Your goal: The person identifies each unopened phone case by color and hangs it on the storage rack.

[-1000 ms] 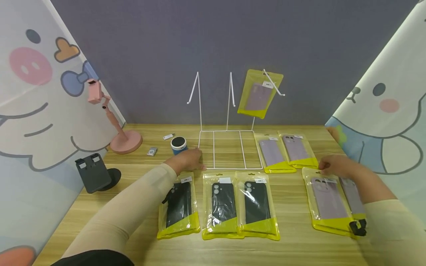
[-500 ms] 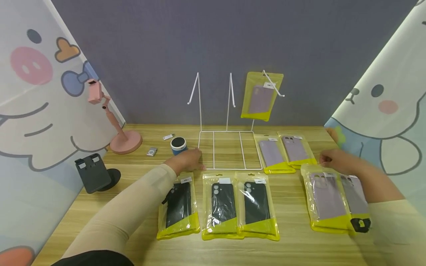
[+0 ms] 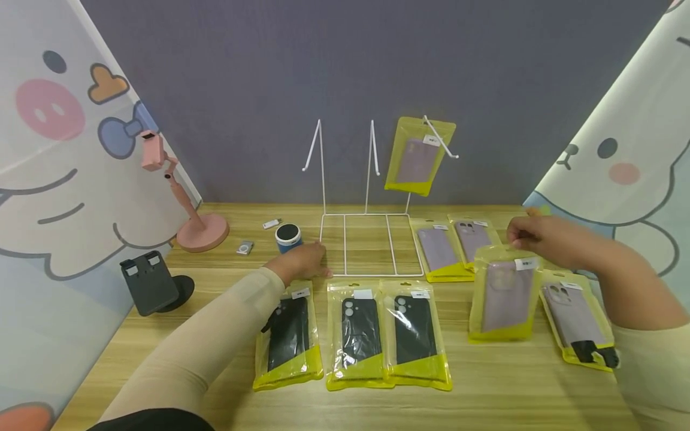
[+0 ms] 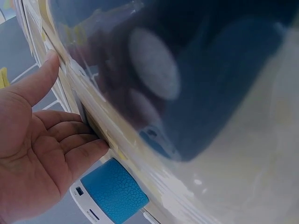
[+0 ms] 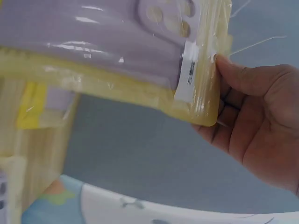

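My right hand (image 3: 539, 236) pinches the top edge of a yellow-edged clear bag holding a lilac phone case (image 3: 507, 293), raised off the table. In the right wrist view, thumb and fingers grip the bagged phone case (image 5: 112, 42) beside its white label. My left hand (image 3: 299, 261) rests at the front left corner of the white wire rack (image 3: 372, 275). In the left wrist view, the fingers of the left hand (image 4: 44, 144) lie loosely bent, thumb apart, beside a blue speaker (image 4: 114, 191). One bagged lilac case (image 3: 417, 157) hangs on the rack's right hook.
Three bagged black phone cases (image 3: 360, 335) lie in front of the rack. More bagged lilac cases lie right of it, one (image 3: 577, 317) near my right forearm. At left stand a pink lamp-like stand (image 3: 202, 230) and a black phone stand (image 3: 151, 284).
My right hand has lifted one bagged lilac phone case off the table and moved it left, leaving the bagged case beside it lying there. The left hand stays put.
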Available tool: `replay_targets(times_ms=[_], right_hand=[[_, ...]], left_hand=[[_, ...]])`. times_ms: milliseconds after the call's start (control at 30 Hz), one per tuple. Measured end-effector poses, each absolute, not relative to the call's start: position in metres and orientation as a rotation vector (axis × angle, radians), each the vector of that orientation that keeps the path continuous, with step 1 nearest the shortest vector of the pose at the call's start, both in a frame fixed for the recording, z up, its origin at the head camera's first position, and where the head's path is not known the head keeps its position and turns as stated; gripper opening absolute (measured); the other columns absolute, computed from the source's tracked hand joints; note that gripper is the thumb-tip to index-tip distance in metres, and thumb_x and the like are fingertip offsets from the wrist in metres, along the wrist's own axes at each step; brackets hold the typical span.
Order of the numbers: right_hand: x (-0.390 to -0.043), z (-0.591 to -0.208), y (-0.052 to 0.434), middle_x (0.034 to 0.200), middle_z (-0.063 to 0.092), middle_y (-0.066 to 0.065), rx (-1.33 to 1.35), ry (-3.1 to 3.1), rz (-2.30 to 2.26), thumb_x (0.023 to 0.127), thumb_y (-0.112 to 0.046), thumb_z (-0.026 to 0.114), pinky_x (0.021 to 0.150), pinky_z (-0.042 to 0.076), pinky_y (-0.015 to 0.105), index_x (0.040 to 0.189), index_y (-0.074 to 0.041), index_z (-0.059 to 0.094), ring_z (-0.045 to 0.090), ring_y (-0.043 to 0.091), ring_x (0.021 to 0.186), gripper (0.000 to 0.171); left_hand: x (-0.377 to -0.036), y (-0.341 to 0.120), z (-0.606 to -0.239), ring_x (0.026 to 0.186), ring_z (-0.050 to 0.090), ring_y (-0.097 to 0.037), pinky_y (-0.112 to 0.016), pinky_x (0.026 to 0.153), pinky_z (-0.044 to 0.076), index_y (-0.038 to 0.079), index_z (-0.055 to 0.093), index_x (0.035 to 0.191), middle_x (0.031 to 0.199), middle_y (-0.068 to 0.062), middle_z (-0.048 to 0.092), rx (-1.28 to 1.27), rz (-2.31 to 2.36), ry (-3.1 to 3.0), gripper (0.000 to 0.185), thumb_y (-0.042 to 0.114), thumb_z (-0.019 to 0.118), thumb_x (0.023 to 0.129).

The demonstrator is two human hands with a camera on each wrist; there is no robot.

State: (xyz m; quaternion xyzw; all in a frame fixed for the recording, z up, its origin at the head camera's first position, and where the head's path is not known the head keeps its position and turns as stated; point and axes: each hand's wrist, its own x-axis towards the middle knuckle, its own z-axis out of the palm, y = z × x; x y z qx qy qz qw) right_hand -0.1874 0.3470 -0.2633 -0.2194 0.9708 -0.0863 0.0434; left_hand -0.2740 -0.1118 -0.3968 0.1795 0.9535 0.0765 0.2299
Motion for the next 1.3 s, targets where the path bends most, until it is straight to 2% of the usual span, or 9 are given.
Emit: replay_targets(times_ms=[167, 500, 767, 1033, 1300], right_hand=[[-0.184, -0.239, 0.325, 0.076, 0.051, -0.006, -0.745, 3.048, -0.220, 0.098, -0.010, 0.058, 0.063, 0.038, 0.025, 0.090, -0.017, 0.056, 0.045, 0.007, 0.069, 0.011], [-0.194, -0.201, 0.284, 0.089, 0.060, -0.003, -0.950, 3.298, -0.242, 0.097, -0.009, 0.060, 0.065, 0.042, 0.033, 0.097, -0.012, 0.061, 0.048, 0.013, 0.074, 0.004], [-0.205, -0.181, 0.263, 0.096, 0.064, 0.001, -0.998, 3.357, -0.319, 0.098, -0.011, 0.059, 0.067, 0.040, 0.032, 0.101, -0.011, 0.062, 0.050, 0.015, 0.077, 0.004], [-0.227, -0.169, 0.253, 0.103, 0.062, 0.010, -0.922, 3.305, -0.354, 0.104, -0.017, 0.049, 0.073, 0.041, 0.041, 0.108, -0.006, 0.058, 0.052, 0.023, 0.084, 0.015], [-0.260, -0.172, 0.249, 0.108, 0.058, 0.012, -0.803, 3.229, -0.390, 0.106, -0.024, 0.041, 0.077, 0.040, 0.045, 0.112, -0.006, 0.056, 0.051, 0.028, 0.091, 0.024]], left_hand=[[-0.274, -0.113, -0.398, 0.148, 0.022, -0.035, -0.045, 0.122, 0.023, 0.000, 0.023, 0.155, 0.161, -0.021, 0.016, 0.500, 0.212, 2.637, 0.087, 0.048, 0.062, 0.093], [-0.269, -0.114, -0.397, 0.147, 0.023, -0.037, -0.046, 0.121, 0.023, -0.004, 0.024, 0.153, 0.160, -0.024, 0.017, 0.509, 0.237, 2.636, 0.086, 0.046, 0.062, 0.094], [-0.270, -0.113, -0.397, 0.146, 0.026, -0.038, -0.045, 0.120, 0.026, -0.004, 0.029, 0.152, 0.159, -0.025, 0.020, 0.561, 0.175, 2.651, 0.083, 0.047, 0.061, 0.095], [-0.272, -0.112, -0.397, 0.147, 0.024, -0.037, -0.045, 0.121, 0.025, -0.004, 0.025, 0.153, 0.160, -0.025, 0.018, 0.563, 0.167, 2.641, 0.086, 0.048, 0.060, 0.094], [-0.273, -0.112, -0.396, 0.148, 0.022, -0.036, -0.045, 0.122, 0.024, -0.003, 0.021, 0.154, 0.161, -0.024, 0.015, 0.542, 0.190, 2.632, 0.088, 0.048, 0.061, 0.094]])
